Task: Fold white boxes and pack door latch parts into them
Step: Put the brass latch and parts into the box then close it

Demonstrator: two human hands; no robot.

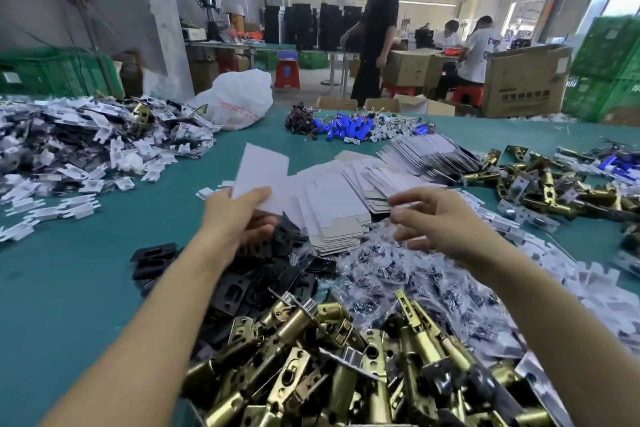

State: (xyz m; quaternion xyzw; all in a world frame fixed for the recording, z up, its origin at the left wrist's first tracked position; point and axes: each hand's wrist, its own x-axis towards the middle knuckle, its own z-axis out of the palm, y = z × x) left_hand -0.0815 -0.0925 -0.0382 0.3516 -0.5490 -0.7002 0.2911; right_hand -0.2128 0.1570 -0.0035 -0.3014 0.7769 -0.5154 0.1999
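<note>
My left hand [239, 218] pinches a flat white box blank [261, 172], holding it upright above the table. My right hand [429, 218] hovers with relaxed, spread fingers over a heap of small clear screw bags [408, 274], holding nothing. More flat white box blanks [332, 204] lie fanned out in front of both hands. Brass door latches [329, 357] are piled nearest me. Black strike plates [242, 288] lie under my left forearm.
The green table [69, 270] also carries a heap of white plastic parts [86, 142] at left, more brass latches [554, 191] at right, blue cells [349, 130] and a white plastic bag [239, 97] at the back. A person [374, 28] stands beyond the table; cartons and green crates behind.
</note>
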